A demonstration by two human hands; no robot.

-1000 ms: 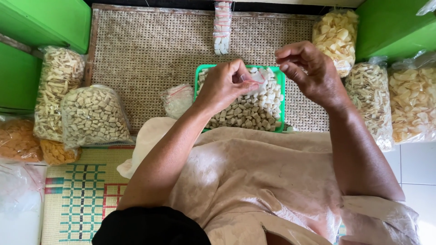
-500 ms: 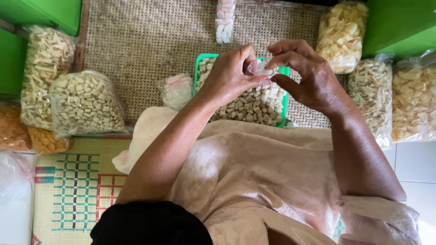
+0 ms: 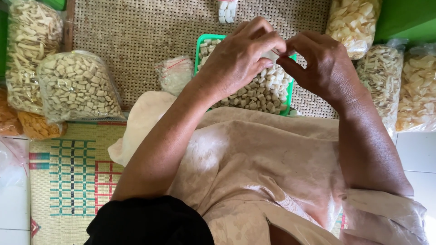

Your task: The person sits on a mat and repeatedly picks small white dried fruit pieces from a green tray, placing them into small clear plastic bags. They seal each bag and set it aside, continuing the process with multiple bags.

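Note:
My left hand and my right hand meet above a green basket filled with small pale square crackers. Between the fingertips of both hands is a small clear plastic bag, mostly hidden by the fingers. Both hands pinch it. My lap below is covered by beige cloth.
A woven rattan mat lies under the basket. Large clear bags of crackers stand at the left and right. A small filled packet lies left of the basket, another at the top. A patterned floor mat is at lower left.
My two hands have come together over the basket and now both pinch the small bag. The view has shifted closer and slightly left.

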